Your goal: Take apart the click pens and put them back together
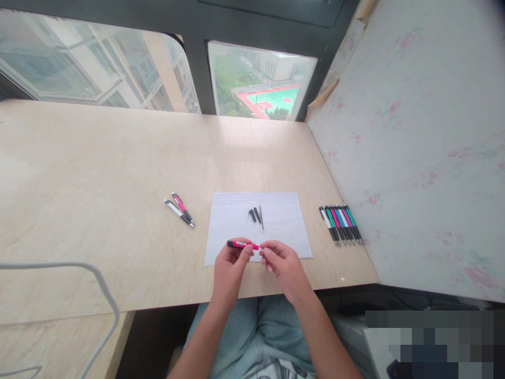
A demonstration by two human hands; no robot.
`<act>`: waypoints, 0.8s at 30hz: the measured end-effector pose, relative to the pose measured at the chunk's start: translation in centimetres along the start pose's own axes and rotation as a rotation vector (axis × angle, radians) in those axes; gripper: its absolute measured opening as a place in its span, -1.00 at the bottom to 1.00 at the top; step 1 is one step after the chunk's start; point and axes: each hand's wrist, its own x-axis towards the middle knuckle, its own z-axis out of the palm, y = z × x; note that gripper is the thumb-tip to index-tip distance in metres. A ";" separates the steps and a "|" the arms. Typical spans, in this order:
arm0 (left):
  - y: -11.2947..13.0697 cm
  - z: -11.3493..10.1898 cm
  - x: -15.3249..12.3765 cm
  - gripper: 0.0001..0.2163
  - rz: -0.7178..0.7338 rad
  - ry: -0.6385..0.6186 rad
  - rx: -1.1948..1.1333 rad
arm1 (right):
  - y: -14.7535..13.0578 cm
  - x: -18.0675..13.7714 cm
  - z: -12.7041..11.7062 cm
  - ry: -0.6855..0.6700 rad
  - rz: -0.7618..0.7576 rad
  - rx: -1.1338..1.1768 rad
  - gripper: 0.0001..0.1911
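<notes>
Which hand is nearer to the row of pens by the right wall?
Right. The right hand is left of the row of pens; the left hand, gripping the pink pen, is farther left.

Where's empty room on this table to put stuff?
Bare beige tabletop lies left of the two loose pens and behind the white paper sheet. Crowded: the sheet, with black pen parts, the left hand and right hand on a pink pen, and the coloured pen row.
</notes>
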 end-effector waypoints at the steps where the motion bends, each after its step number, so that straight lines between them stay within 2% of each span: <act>1: -0.2 -0.1 0.1 -0.82 -0.031 -0.001 -0.061 | 0.0 0.0 -0.2 0.008 -0.026 -0.053 -0.78; 6: -1.0 -0.4 0.7 -0.82 -0.116 -0.052 -0.348 | -0.5 1.0 -1.7 0.123 -0.163 -0.375 -0.78; 11: -1.3 -0.6 0.8 -0.83 -0.112 -0.066 -0.396 | -1.6 3.7 -2.3 0.206 -0.414 -0.791 -0.80; 14: -1.4 -0.7 0.8 -0.83 -0.124 -0.068 -0.407 | -2.0 5.7 -2.2 0.243 -0.508 -1.003 -0.81; 19: -1.4 -0.8 0.7 -0.84 -0.135 -0.086 -0.422 | -2.7 7.9 -1.4 0.220 -0.544 -1.200 -0.80; 24: -1.5 -0.9 0.7 -0.83 -0.142 -0.096 -0.425 | -2.8 8.5 -0.7 0.220 -0.551 -1.262 -0.85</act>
